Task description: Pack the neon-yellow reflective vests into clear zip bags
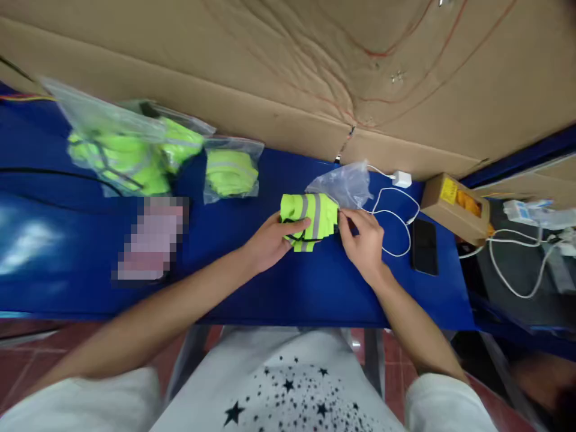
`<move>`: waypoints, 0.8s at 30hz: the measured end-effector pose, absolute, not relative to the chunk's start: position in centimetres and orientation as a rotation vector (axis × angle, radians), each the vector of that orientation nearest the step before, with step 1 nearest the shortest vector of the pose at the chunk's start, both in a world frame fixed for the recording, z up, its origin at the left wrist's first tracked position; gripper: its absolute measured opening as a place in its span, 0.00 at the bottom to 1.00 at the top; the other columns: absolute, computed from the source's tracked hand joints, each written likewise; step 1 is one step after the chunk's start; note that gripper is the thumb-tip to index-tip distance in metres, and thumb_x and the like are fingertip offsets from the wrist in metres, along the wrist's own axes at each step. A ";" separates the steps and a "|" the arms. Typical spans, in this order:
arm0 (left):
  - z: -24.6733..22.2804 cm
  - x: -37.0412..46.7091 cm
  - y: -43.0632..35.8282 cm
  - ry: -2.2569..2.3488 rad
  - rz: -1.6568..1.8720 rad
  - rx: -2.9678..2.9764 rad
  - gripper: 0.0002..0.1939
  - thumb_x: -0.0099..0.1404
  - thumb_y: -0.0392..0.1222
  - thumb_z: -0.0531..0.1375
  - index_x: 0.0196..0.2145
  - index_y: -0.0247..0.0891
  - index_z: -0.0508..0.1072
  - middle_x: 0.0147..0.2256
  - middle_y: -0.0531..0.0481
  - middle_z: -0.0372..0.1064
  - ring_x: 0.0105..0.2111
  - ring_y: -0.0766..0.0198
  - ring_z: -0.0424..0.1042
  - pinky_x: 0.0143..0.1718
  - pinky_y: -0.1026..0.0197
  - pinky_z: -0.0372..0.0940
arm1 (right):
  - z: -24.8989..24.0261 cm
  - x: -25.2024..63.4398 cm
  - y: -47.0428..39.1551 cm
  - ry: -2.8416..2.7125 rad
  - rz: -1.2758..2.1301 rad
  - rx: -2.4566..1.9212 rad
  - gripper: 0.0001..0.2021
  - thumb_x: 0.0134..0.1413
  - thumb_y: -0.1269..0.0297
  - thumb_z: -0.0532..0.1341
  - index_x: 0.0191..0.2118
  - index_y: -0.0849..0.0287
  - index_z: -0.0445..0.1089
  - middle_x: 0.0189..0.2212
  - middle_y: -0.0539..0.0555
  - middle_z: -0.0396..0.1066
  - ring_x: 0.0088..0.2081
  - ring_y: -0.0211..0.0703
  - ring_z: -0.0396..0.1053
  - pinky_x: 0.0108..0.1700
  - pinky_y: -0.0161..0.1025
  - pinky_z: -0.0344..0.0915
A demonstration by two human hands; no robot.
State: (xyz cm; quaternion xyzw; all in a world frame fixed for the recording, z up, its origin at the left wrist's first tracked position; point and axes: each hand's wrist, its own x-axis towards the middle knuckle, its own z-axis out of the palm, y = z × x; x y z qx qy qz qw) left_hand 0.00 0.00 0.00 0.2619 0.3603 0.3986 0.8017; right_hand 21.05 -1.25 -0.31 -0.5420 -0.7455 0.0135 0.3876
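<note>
A folded yellow-green reflective vest [317,217] with silver bands and dark trim is held just above the blue table. My left hand [272,240] is closed on its left side, the thumb lying across the front. At its right edge my right hand [362,240] pinches with thumb and forefinger what looks like the vest's dark edging; the exact grip is too small to make out. Directly behind the vest lies a crumpled clear plastic bag [344,185].
Bagged yellow-green vests [231,171] lie at the back left, with a larger bagged pile [130,159] beside them. A blurred-out flat object [153,240] is at left. A white charger [402,179] with cable, a black phone [424,246] and a cardboard box [443,201] stand right.
</note>
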 end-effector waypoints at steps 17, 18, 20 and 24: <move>0.3 0.4 0.6 0.744 1.136 0.508 0.32 0.56 0.37 0.75 0.57 0.42 0.73 0.49 0.45 0.79 0.52 0.49 0.77 0.55 0.47 0.73 | -0.4 19.1 -2.4 -1.878 0.231 -1.284 0.01 0.66 0.69 0.62 0.40 0.56 0.71 0.36 0.52 0.75 0.33 0.39 0.74 0.39 0.38 0.73; 0.2 0.5 0.6 0.745 1.154 0.507 0.32 0.56 0.37 0.75 0.57 0.43 0.73 0.49 0.46 0.79 0.52 0.50 0.77 0.55 0.47 0.72 | -0.6 19.0 -2.4 -1.889 0.266 -1.287 0.02 0.66 0.69 0.61 0.38 0.56 0.70 0.34 0.51 0.75 0.33 0.38 0.74 0.38 0.38 0.73; 0.0 0.6 0.6 0.743 1.191 0.512 0.32 0.56 0.36 0.75 0.57 0.43 0.72 0.48 0.47 0.79 0.52 0.51 0.77 0.56 0.47 0.72 | -0.9 18.6 -2.4 -1.929 0.325 -1.267 0.04 0.65 0.71 0.60 0.38 0.56 0.69 0.34 0.51 0.74 0.33 0.38 0.74 0.39 0.37 0.73; 0.0 0.7 0.6 0.726 1.226 0.527 0.31 0.58 0.37 0.74 0.57 0.44 0.72 0.48 0.48 0.78 0.54 0.52 0.76 0.57 0.47 0.71 | -1.5 17.9 -2.8 -1.996 0.330 -1.188 0.06 0.65 0.73 0.57 0.40 0.55 0.69 0.34 0.51 0.74 0.35 0.39 0.75 0.40 0.37 0.73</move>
